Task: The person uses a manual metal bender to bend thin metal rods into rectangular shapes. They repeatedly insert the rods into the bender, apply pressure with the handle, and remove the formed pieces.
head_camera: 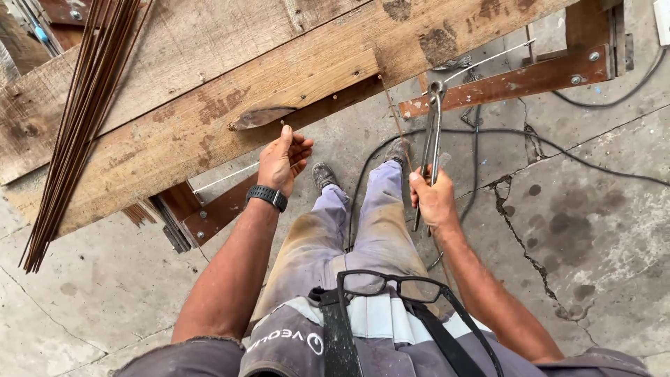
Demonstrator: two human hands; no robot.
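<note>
Nearest the camera, black-framed spectacles (391, 286) hang at the person's chest above grey work trousers (349, 230). The right hand (433, 199) has its fingers clenched around the handles of long grey steel pincers (433, 132), whose head points up toward a thin wire (488, 59); the left hand (283, 160), fingers loosely curled and grasping nothing that can be made out, sits just below the edge of the worn wooden plank table (230, 91). Farther off, a bundle of thin rusty steel rods (84, 119) lies across that table.

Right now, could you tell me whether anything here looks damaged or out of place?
Yes: the concrete floor is cracked beside the right hand, and the wooden bench has a splintered gouge at its edge above the left hand.
</note>
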